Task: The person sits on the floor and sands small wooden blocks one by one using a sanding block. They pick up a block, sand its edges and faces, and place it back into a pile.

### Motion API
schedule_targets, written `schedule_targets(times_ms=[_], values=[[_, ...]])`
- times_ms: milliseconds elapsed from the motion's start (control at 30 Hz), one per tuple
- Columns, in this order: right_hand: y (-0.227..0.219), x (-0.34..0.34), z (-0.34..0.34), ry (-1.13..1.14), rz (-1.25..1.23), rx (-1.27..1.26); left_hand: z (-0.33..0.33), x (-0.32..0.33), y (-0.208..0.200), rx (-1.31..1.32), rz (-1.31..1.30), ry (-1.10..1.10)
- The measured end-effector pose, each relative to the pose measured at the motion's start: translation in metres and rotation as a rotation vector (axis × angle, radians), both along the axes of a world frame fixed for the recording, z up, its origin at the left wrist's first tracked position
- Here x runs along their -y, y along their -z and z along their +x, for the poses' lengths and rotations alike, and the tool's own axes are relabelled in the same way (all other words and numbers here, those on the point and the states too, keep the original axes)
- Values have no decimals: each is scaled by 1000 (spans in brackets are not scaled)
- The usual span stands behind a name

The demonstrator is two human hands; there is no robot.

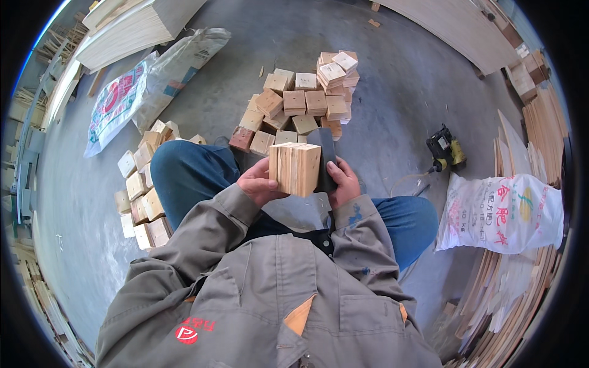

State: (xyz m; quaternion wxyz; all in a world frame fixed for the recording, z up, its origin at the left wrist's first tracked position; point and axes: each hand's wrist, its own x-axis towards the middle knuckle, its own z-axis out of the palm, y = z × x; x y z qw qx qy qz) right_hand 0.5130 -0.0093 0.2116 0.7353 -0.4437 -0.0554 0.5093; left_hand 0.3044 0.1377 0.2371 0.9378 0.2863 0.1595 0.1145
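In front of my lap, my left hand (261,183) grips a wooden block (293,168) from its left side. The block is pale, with layered plywood edges facing up at me. A dark grey, flat, long block (327,156), resembling a sanding block, is held upright in my right hand (343,183), with the thumb on its near face. It stands against or very near the wooden block's right side; I cannot tell whether they touch. Just beyond my hands, a heap of similar wooden blocks (294,103) sits on the floor.
More wooden blocks (142,184) lie left of my knee. A yellow-black power tool (446,148) with a hose or cord stands at right, near a full white sack (500,213). Flattened sacks (119,101) lie far left. Wood strips (497,300) line the right side; stacked boards (132,34) stand at the back left.
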Motion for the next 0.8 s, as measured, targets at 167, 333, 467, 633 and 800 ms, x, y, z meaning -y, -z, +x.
schedule_targets(times_ms=[167,333,467,633,800], values=[[-16,3,-3,-69,-8,52,3,-6,17,-31,-41,-33],[-16,-1,-2,-62,-34,111,10,0,2,-58,77,-21],[-7,-1,-2,-63,-45,157,14,4,5,-209,224,-78],[-7,-1,-2,-83,-66,177,18,3,7,-321,336,-178],[-13,-3,-3,-74,-74,144,15,0,11,-439,211,-210]])
